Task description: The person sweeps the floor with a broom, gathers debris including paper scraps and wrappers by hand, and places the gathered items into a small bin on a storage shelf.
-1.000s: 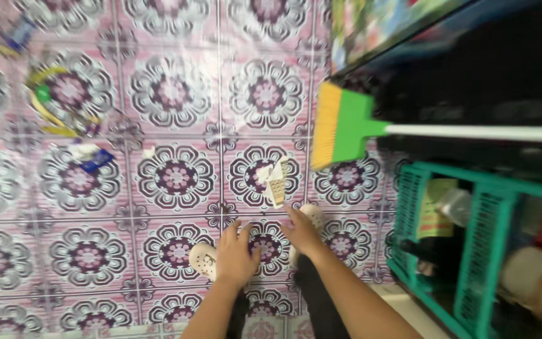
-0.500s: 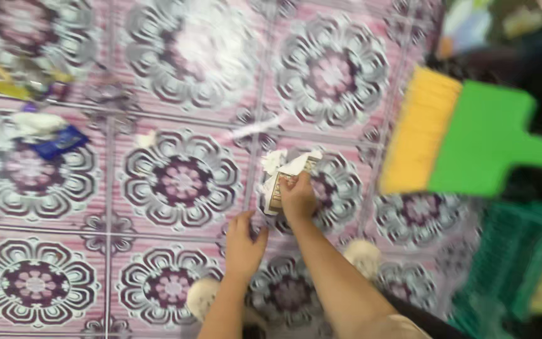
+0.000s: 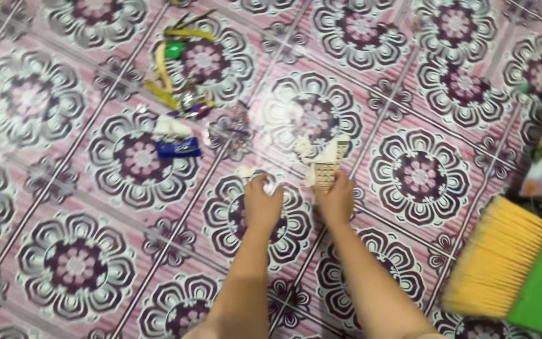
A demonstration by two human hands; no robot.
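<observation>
Pink patterned floor tiles [image 3: 421,94] carried the litter, so the right hand [image 3: 335,199] pinched a crumpled paper scrap [image 3: 325,164] low against them while the left hand [image 3: 263,204] curled its grip closed on a small white scrap [image 3: 246,171] (broom [image 3: 509,270] idle alongside).

Blue wrapper [image 3: 179,148] on floor tiles, yellow-green wrappers [image 3: 172,63] beyond, pale torn packet [image 3: 325,168] under right fingers

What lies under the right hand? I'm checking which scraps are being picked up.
The right hand rests on a piece of paper packaging lying on the patterned floor. The part beneath the fingers is covered.
</observation>
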